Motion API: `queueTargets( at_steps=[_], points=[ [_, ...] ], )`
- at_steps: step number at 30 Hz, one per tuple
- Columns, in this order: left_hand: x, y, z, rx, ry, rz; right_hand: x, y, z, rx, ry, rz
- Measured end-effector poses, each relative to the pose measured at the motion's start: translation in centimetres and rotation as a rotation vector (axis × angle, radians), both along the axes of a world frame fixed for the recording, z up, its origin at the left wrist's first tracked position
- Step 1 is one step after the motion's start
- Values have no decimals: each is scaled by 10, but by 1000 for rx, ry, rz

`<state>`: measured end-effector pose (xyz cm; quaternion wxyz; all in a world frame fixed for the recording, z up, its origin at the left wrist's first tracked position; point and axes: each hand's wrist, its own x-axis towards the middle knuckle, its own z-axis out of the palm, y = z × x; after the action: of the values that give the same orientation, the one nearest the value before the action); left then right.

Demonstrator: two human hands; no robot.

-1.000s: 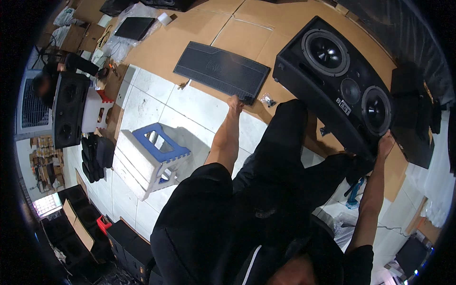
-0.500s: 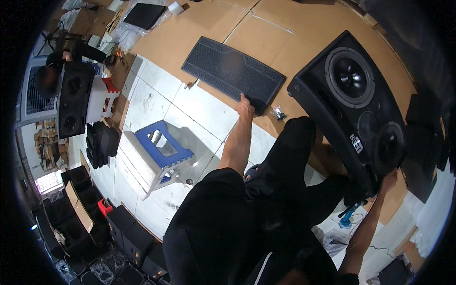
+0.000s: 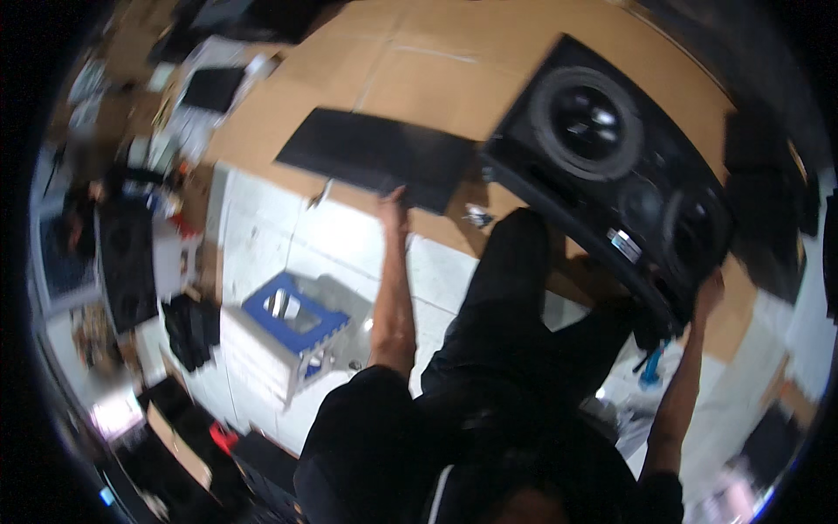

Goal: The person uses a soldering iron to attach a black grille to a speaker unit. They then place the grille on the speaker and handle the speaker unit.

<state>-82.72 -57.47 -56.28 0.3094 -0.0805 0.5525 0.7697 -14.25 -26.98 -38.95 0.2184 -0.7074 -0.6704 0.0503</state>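
Note:
A large black loudspeaker, with a big cone and a smaller cone in its front, lies slanted at my right, over the cardboard and beside my legs. My right hand is closed round its near right end; the cabinet partly hides the fingers. To the left, a flat black speaker grille rests on the cardboard. At its near edge is my left hand, fingers closed at the rim, though blur softens them. A small clear bag of dark parts sits between grille and loudspeaker.
Cardboard sheets cover the floor ahead. A blue-topped folding stool stands at the left beside a white foam block. A teal power tool lies under the loudspeaker's near end. Another person handles a black loudspeaker at far left.
The view has turned and blurred, so the scene sits differently in the picture. My left hand has shifted slightly left along the grille's edge; the right stays on the loudspeaker.

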Motion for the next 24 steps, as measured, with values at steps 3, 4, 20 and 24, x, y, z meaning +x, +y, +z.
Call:
queueTargets(
  at_steps=[3,4,20,24],
  points=[
    [-10,-10,41,26,-15,42,-51,-9,47,-219,-108,-174],
    [-23,-25,66,35,-2,47,-71,-14,57,-209,-110,-230],
    [35,-193,386,157,556,-331,-141,-34,155,125,331,148],
    [68,-145,453,14,695,-398,-207,-53,260,-37,1248,744]
  ],
)
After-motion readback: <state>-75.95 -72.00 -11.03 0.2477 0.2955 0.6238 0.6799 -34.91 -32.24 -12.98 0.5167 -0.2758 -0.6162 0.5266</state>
